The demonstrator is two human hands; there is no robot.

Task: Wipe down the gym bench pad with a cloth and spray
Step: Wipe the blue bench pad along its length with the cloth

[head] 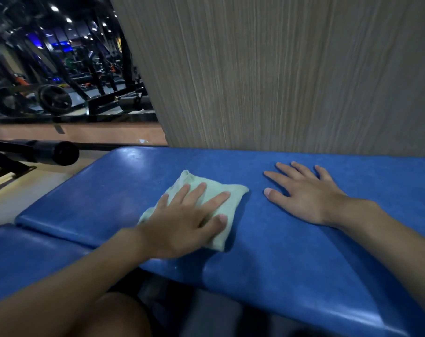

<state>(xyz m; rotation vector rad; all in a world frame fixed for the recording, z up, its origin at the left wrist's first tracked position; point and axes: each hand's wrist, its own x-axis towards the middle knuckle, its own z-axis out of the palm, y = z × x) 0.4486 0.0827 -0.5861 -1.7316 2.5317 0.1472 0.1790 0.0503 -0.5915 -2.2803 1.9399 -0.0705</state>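
Note:
A blue gym bench pad [291, 251] runs across the view from left to right. A folded pale green cloth [233, 190] lies flat on it near the middle. My left hand [184, 220] presses down on the cloth with fingers spread, covering its near left part. My right hand [304, 193] rests flat on the bare pad to the right of the cloth, fingers apart, holding nothing. No spray bottle is in view.
A second blue pad section [24, 259] joins at the lower left. A wood-grain wall panel [279, 69] stands right behind the bench. A black barbell end [60, 153] juts in at the left. A mirror [60, 64] shows gym racks and weight plates.

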